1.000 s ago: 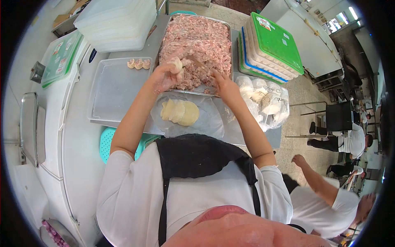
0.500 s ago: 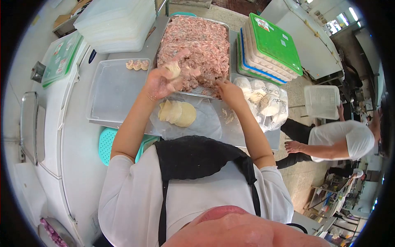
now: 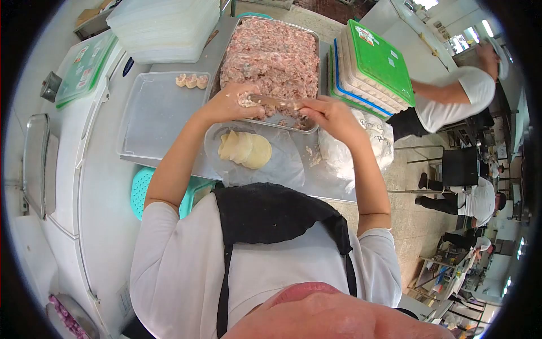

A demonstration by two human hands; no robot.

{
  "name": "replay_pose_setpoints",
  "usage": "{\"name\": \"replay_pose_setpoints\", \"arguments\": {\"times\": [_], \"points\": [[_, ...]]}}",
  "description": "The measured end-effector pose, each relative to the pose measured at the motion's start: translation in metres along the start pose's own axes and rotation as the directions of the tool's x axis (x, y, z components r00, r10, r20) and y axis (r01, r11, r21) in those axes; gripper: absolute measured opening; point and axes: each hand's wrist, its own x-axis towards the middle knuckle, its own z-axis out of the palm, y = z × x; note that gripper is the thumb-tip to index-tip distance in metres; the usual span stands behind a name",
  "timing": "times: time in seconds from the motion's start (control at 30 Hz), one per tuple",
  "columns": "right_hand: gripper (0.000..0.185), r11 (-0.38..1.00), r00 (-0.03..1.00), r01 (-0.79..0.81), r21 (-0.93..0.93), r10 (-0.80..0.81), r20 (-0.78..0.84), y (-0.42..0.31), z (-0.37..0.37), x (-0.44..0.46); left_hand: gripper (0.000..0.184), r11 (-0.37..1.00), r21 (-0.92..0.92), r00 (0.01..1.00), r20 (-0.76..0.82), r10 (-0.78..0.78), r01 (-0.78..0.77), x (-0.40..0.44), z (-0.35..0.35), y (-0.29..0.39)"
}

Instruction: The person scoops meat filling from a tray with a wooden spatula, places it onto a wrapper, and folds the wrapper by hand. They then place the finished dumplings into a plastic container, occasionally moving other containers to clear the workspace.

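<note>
My left hand [image 3: 232, 103] is curled around a small filled dumpling [image 3: 247, 101] above the near left part of the meat tray. My right hand [image 3: 333, 116] grips the end of a flat spatula [image 3: 272, 100], whose other end touches the dumpling. Beneath both hands lies the metal tray of minced meat [image 3: 271, 56]. Round dough wrappers [image 3: 245, 149] are fanned out on a plastic sheet [image 3: 285, 161] close to my body. Three finished dumplings [image 3: 191, 81] sit at the top right corner of a pale plastic tray [image 3: 158, 113].
Green-lidded stacked boxes [image 3: 381, 62] stand right of the meat, with bagged white items [image 3: 361, 147] nearer me. Translucent trays [image 3: 164, 28] are piled at upper left. A turquoise basket [image 3: 141, 192] is below the table edge. A co-worker [image 3: 451, 101] stands beyond the boxes.
The spatula has come up from the meat to the dumpling in my left hand. My right hand has moved up and turned inward. The co-worker has moved from lower right to behind the boxes.
</note>
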Motion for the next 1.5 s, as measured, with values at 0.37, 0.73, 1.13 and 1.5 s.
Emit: {"name": "replay_pose_setpoints", "arguments": {"times": [0.37, 0.73, 1.13, 1.5], "points": [[0.024, 0.967, 1.000, -0.015, -0.256, 0.008, -0.025, -0.031, -0.016, 0.011, 0.034, 0.998, -0.056, 0.994, -0.111, 0.005, -0.011, -0.005, -0.010, -0.013], [0.025, 0.987, 0.987, -0.159, -0.016, 0.158, -0.038, -0.004, 0.028, 0.013, 0.049, 0.983, -0.006, 0.983, -0.028, -0.183, 0.183, -0.034, -0.055, -0.054], [0.029, 0.729, 0.792, -0.556, 0.399, 0.610, -0.010, 0.036, 0.063, -0.038, 0.063, 0.708, 0.242, 0.631, -0.689, -0.357, 0.664, -0.081, -0.108, -0.242], [0.032, 0.803, 0.842, -0.505, 0.317, 0.539, -0.024, 0.032, 0.076, -0.022, 0.080, 0.701, 0.274, 0.728, -0.470, -0.500, 0.658, -0.058, -0.109, -0.245]]}}
